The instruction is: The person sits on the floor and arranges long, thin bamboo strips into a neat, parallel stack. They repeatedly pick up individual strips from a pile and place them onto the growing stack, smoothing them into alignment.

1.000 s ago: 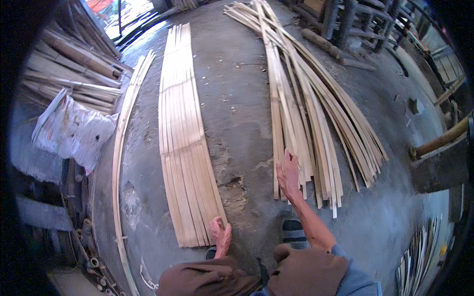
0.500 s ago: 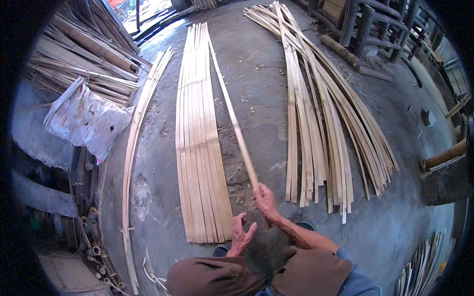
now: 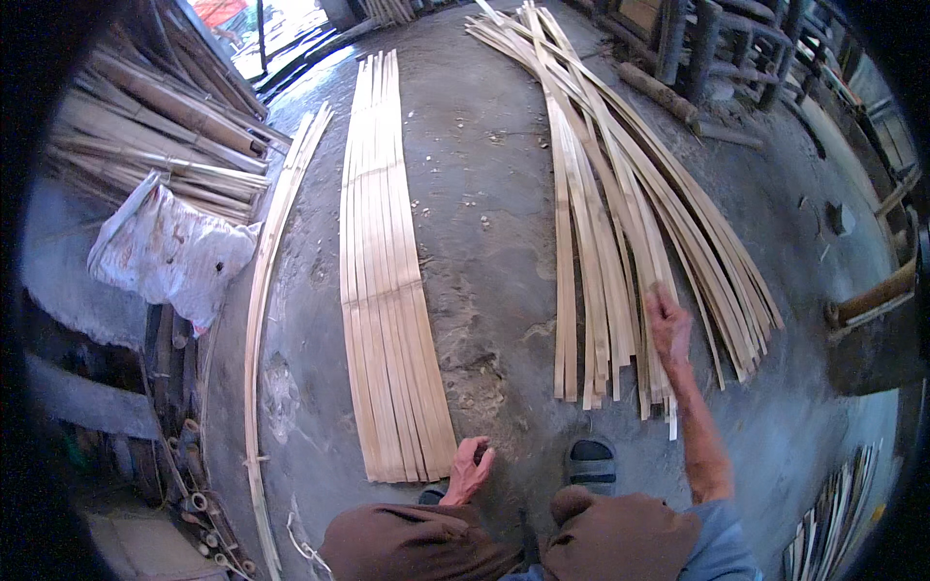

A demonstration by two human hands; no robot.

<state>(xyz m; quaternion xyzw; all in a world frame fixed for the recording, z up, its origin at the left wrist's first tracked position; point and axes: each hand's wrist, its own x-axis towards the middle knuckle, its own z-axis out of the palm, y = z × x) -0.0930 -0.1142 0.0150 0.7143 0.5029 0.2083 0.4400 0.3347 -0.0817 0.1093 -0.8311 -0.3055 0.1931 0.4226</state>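
Note:
My right hand [image 3: 668, 324] reaches over the loose pile of bamboo strips [image 3: 603, 310] on the right, fingers closed around a long bamboo strip [image 3: 613, 198] that runs away from it across the pile. My left hand [image 3: 469, 472] hovers by the near right corner of a flat row of bamboo strips [image 3: 383, 329]. Its fingers are loosely bent, with a small gap to the thumb and no strip in them. The strips of that row lie side by side on the floor.
A narrow bundle of strips [image 3: 260, 320] lies left of the row. Further left are a white sack [image 3: 174, 247] and stacked split bamboo [image 3: 165, 126]. A bamboo log [image 3: 659, 92] and dark wooden frames [image 3: 712, 48] stand far right. My sandalled foot [image 3: 591, 463] is between my hands.
My right hand has swung right with the strip, from beside the flat row to above the loose pile. The left hand stays near the row's corner, its fingers more bent.

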